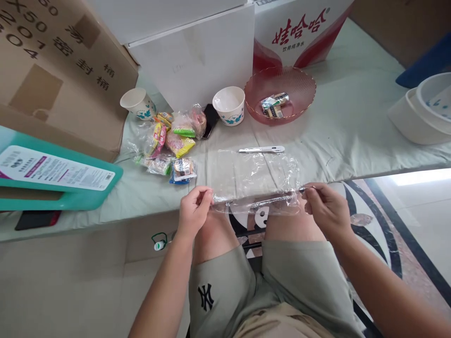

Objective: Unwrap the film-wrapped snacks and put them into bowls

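A clear plastic bag (253,176) is stretched flat over the front edge of the covered table. Its near left corner is pinched between the thumb and fingers of my left hand (195,209). My right hand (326,204) grips the near right corner. The near edge of the bag hangs over the table edge, above my knees. Just beyond its far side lies a white utility knife (261,149). To the left of the bag are several wrapped snacks (182,170) in a loose pile.
Behind stand a paper cup (229,107), a pink ribbed bowl (299,110) with small packets, and a dark phone (210,119). Cardboard boxes (197,61) line the back. A teal container (95,188) lies at left, white tubs (416,117) at right.
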Tool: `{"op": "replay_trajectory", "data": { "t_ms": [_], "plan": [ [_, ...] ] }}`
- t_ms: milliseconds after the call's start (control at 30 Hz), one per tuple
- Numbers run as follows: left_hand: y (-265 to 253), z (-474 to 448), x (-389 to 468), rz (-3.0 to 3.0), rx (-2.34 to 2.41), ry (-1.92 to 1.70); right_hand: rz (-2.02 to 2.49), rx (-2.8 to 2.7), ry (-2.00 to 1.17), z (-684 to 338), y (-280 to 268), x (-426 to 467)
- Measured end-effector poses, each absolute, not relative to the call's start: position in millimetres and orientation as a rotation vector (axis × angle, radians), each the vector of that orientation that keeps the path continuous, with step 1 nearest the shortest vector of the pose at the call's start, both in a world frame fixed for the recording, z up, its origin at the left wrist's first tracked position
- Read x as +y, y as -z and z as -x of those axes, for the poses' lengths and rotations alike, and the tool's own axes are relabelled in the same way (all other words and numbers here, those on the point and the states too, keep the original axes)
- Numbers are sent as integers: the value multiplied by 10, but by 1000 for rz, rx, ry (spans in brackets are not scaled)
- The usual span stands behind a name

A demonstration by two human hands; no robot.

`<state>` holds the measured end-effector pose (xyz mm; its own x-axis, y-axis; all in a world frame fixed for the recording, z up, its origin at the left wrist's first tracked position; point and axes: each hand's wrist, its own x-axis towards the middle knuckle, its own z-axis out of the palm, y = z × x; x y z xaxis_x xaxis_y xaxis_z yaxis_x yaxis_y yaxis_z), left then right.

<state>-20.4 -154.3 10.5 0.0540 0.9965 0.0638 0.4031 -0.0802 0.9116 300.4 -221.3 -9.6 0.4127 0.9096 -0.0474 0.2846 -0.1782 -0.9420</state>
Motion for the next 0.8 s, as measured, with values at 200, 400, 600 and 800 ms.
{"op": "replay_trajectory", "data": {
  "t_ms": [200, 400, 600, 800],
  "plan": [
    [-92, 100, -1265, -1675, 1445, -943, 1789, -1034, -861, -3057, 65, -1922],
    [-145, 73, -1193, -1609, 1208, -885, 1559, -907, -961, -3097, 74, -1766],
    [-78, -27, -1186, -1391, 1376, -875, 1357, -737, -1154, -3143, 166, -1829],
    [-199, -228, -1121, -1166, 1412, -959, 1376, -856, -1130, -3110, 302, -2116]
  ]
}}
